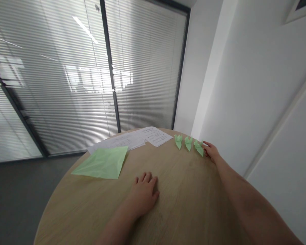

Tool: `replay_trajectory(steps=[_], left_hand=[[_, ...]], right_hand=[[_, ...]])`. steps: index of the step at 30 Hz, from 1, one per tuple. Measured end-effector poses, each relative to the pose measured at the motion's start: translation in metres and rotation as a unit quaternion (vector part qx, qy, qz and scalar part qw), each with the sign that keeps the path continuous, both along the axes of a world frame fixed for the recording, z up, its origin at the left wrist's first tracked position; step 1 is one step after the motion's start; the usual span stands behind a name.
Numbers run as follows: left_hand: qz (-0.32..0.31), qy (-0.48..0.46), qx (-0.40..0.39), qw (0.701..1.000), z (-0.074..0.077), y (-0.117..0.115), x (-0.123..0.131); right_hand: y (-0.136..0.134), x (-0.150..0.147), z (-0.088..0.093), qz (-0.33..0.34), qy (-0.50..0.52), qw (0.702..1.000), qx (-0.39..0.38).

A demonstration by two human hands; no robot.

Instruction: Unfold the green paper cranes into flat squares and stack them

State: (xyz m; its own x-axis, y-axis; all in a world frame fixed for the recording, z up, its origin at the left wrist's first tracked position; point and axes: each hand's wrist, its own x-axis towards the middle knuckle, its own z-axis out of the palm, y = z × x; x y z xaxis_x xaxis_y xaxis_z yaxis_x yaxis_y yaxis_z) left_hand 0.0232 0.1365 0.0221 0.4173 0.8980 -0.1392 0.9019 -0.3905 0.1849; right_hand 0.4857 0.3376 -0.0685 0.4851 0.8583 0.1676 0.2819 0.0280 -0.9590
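Note:
Three small folded green origami figures stand in a row at the table's far right: the left one (178, 141), the middle one (188, 143) and the right one (199, 148). My right hand (211, 151) reaches out to the right-hand figure, its fingers closed at that figure's right edge. Flat on the wooden table (178, 197), nearer to me, rests my left hand (146, 193) with its fingers apart and nothing in it. A large unfolded sheet of green paper (102, 162) lies to the left, beyond that hand.
Printed white sheets (158, 136) overlap at the table's far edge, partly under the green paper. Behind them stands a glass partition with blinds (148, 68). A white wall (255, 85) rises close by on the right. The table edge is rounded.

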Motion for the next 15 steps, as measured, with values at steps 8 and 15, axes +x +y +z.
replay_trajectory(steps=[8, 15], left_hand=[[-0.004, -0.003, -0.004, 1.000, -0.0027, -0.0015, 0.0043], [-0.008, 0.001, -0.007, 1.000, 0.0015, -0.0039, 0.0049]], right_hand=[[0.0004, 0.0012, -0.0052, -0.005, -0.031, 0.999, -0.021], [0.0008, -0.0022, 0.0002, -0.013, -0.045, 0.998, -0.036]])
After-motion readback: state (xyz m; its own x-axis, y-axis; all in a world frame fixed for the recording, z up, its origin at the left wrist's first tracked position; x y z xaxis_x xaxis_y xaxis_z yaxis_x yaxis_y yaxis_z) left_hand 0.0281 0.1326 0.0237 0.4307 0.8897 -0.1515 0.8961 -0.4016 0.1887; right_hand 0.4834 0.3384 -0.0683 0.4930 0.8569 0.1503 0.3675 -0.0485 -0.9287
